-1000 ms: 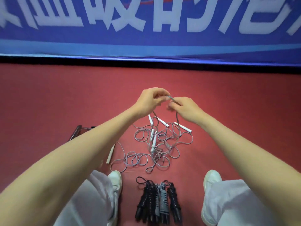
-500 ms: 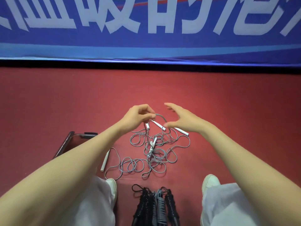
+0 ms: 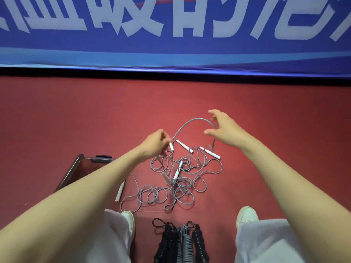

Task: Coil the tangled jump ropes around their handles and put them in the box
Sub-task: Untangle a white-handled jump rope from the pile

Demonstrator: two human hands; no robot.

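— While the left hand [image 3: 155,143] pinches a white handle [image 3: 171,147] at frame centre, what about the other?
— The right hand [image 3: 226,130] has its fingers spread; the grey rope [image 3: 197,118] arcs up from that handle and hangs across them.
— And the rest?
— The tangle [image 3: 178,179] lies just below on the red floor [image 3: 76,111]. The box [image 3: 81,164] sits lower left, and the coiled ropes [image 3: 180,242] are at bottom centre.

The left hand [image 3: 154,143] and right hand [image 3: 224,130] have parted — grey rope [image 3: 191,121] now arches between them.
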